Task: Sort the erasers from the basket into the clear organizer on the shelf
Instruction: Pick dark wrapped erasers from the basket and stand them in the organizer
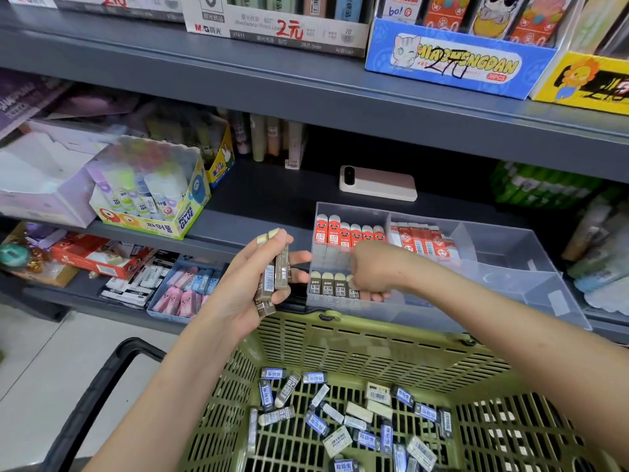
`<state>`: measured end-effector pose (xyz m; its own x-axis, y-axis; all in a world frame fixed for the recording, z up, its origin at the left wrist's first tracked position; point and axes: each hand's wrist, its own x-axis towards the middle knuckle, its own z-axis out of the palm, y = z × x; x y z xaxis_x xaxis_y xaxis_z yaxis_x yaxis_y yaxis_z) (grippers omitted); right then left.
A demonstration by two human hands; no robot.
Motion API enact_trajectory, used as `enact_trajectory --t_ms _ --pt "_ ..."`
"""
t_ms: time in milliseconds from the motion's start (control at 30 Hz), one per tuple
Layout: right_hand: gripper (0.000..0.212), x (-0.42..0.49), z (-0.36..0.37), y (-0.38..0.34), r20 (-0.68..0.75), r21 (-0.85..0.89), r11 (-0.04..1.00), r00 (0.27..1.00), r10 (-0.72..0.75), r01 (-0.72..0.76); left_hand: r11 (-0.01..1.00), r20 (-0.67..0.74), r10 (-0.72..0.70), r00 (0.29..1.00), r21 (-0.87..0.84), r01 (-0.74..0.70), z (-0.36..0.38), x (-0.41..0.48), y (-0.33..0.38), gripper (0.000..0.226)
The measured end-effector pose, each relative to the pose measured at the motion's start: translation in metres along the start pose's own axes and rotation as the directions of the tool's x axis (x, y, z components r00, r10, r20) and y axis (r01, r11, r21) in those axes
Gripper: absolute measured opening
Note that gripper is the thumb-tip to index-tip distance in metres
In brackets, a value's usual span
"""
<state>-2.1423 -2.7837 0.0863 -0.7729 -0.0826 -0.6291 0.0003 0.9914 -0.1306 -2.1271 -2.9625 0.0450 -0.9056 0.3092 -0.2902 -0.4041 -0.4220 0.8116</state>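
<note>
Erasers [272, 282] held upright between left fingers [300, 257].

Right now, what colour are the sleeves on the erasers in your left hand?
Brownish-grey, with cream tips, on the erasers held by the left hand; head view.

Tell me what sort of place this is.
Probably a stationery shop: grey shelves carry display boxes with handwritten prices, a glue-stick box sits nearby, and a green shopping basket holds loose erasers.
</note>
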Motion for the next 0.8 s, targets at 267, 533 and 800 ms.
enact_trajectory --t_ms 267,533,800 --pt "0.034 -0.012 -0.007 0.017 0.065 0.331 0.942 0.994 -0.089 0.062 1.0 0.003 -0.005 1.0 0.003 0.005 0.0 0.0 0.0 0.046" --pt "0.026 -0.034 -0.005 -0.005 -0.531 0.282 0.853 0.812 -0.243 0.44 0.997 0.081 0.022 0.996 0.072 -0.028 0.002 -0.003 -0.004 0.05" --pt "0.013 -0.04 0.002 -0.022 -0.597 0.422 0.593 0.702 -0.388 0.686 0.999 0.172 -0.02 0.985 -0.035 0.026 0.006 -0.007 -0.005 0.046"
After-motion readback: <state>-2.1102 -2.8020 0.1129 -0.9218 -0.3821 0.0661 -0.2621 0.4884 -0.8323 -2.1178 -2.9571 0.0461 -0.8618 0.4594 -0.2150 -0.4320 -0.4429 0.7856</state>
